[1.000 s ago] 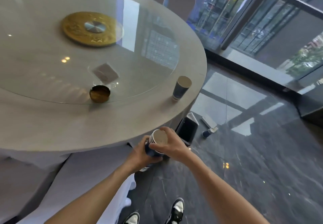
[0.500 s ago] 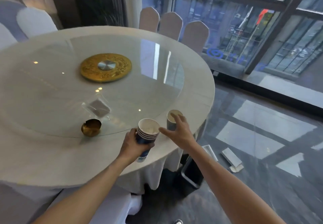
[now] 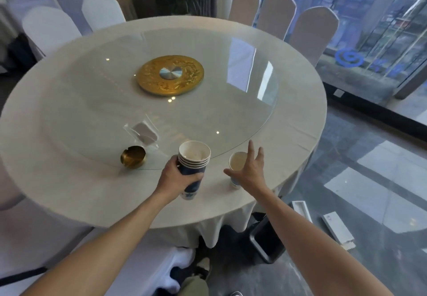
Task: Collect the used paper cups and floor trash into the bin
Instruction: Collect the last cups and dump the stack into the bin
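Right hand [image 3: 248, 171] reopened, beside cup [image 3: 236, 166]

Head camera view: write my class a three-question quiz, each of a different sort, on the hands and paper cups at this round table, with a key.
1. True or false: the left hand holds a stack of nested blue-and-white paper cups.
2. Multiple choice: the right hand, fingers spread, is beside
A. the small brass ashtray
B. the single blue-and-white paper cup
C. the gold disc at the table's centre
3. Fill in: the dark bin stands on the ____, beside the round table.

Key: 1 true; 2 B; 3 floor.
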Demonstrator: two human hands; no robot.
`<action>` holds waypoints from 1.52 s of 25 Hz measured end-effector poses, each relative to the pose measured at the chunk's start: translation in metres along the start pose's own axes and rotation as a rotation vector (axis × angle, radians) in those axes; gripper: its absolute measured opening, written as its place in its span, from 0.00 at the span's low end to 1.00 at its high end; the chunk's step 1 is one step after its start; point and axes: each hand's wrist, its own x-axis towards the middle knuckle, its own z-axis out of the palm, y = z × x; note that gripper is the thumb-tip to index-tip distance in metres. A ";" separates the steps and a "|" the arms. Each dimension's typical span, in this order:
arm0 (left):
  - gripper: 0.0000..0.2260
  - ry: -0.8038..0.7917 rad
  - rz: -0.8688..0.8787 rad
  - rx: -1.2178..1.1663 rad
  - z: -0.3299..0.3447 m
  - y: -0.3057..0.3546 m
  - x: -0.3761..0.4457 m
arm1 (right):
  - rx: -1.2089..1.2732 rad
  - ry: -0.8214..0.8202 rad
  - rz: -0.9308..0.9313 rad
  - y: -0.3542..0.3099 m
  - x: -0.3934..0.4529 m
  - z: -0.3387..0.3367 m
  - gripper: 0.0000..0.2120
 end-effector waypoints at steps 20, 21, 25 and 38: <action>0.36 -0.409 0.258 -0.150 0.143 0.154 0.100 | 0.113 0.114 0.216 0.059 0.007 -0.074 0.51; 0.36 -0.457 0.261 -0.147 0.152 0.157 0.095 | 0.115 0.115 0.234 0.061 0.002 -0.078 0.54; 0.37 -0.582 0.253 -0.133 0.183 0.154 0.080 | 0.232 0.168 0.258 0.077 -0.014 -0.083 0.50; 0.28 -0.992 0.166 0.042 0.223 0.124 0.046 | 0.362 0.372 0.312 0.090 -0.065 -0.101 0.42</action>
